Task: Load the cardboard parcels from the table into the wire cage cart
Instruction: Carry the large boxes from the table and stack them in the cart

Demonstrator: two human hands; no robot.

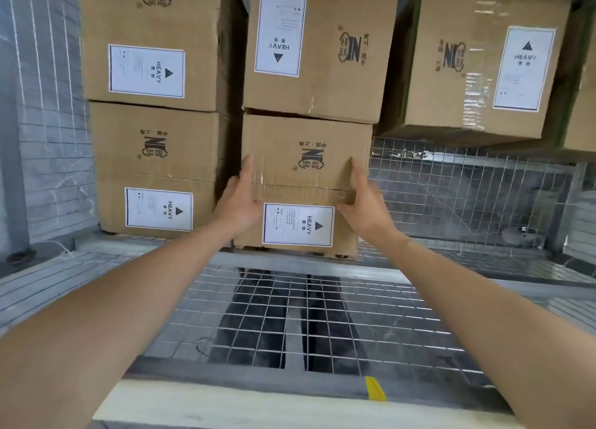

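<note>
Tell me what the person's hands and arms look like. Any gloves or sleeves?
No gloves: the left hand and right hand are bare, and no rings show. The left arm and right arm are bare too, with no sleeves, watch or bands in view.

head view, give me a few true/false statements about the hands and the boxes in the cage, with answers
1. The left hand and the right hand both touch the lower middle box. True.
2. Nothing sits on that box. False: the upper middle box rests on it.
3. Its white label reads HEAVY. True.
4. Another box stands level with it on its right. False: only wire mesh shows there.
</note>
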